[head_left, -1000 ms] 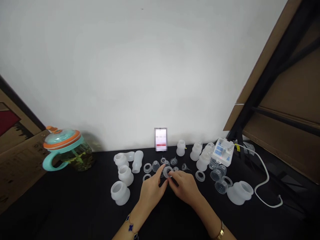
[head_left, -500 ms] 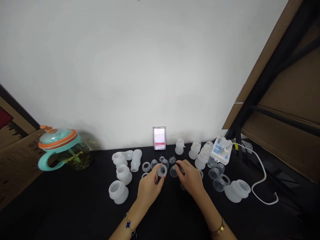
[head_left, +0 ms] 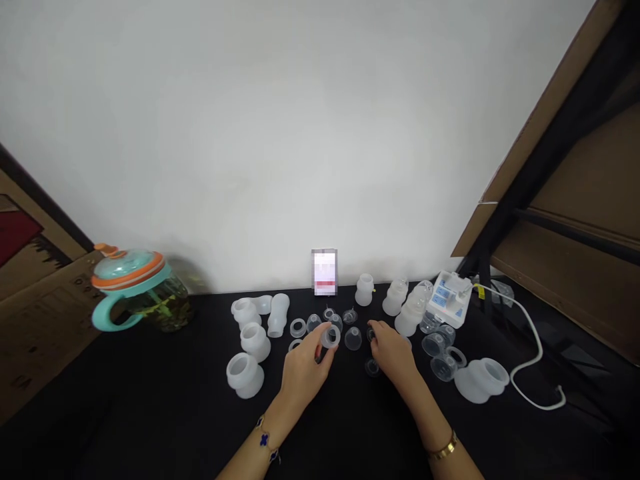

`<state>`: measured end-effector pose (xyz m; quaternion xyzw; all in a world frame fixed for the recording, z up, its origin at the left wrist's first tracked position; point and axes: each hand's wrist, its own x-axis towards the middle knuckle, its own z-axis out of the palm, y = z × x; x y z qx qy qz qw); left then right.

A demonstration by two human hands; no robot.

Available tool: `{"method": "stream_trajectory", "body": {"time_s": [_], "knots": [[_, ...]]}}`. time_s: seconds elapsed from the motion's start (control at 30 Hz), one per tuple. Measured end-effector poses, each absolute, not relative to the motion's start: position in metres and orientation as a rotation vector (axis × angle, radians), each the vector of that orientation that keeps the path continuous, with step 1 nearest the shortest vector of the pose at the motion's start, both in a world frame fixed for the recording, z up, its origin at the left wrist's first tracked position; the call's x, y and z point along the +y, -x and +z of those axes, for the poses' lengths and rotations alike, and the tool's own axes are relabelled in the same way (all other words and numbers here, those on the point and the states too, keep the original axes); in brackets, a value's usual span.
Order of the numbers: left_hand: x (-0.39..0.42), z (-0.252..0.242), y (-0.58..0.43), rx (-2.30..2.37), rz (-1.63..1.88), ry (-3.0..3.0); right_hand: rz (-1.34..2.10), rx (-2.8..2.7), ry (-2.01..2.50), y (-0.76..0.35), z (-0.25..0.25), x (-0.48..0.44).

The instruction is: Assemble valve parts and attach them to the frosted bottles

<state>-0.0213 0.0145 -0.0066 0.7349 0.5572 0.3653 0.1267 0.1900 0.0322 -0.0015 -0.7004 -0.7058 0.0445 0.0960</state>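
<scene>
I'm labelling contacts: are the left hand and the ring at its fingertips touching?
Touching: the head view shows the left hand pinching the ring between thumb and finger.

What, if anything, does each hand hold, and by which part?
The left hand holds a clear ring by its rim. The right hand is at a small clear piece; whether it is held cannot be told.

Translucent ring (head_left: 337,338), one, held between thumb and fingers of the left hand (head_left: 304,367); small clear piece (head_left: 371,334), one, seen at the fingertips of the right hand (head_left: 394,351), grip unclear; clear domed cap (head_left: 353,339), one, set between the hands; white wide-necked containers (head_left: 245,377), three, ranged at left; turquoise-handled jug (head_left: 135,288), placed farther left; all displayed on a black tabletop (head_left: 175,400)
</scene>
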Motion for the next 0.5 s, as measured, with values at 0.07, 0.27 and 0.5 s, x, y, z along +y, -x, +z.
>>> {"method": "stream_trajectory", "body": {"time_s": [0.07, 0.27, 0.5], "knots": [[0.014, -0.005, 0.0213, 1.619, 1.081, -2.127, 0.139, -2.07, 2.043, -0.1907, -0.0016, 0.0331], [0.0125, -0.0031, 0.0217, 1.603, 1.152, -2.074, 0.175, -1.961, 1.876, -0.1899, 0.0022, 0.0337], [0.0135, -0.0033, 0.0222, 1.557, 1.237, -2.078, 0.146, -1.773, 1.622, -0.1855, 0.0069, 0.0301]]}}
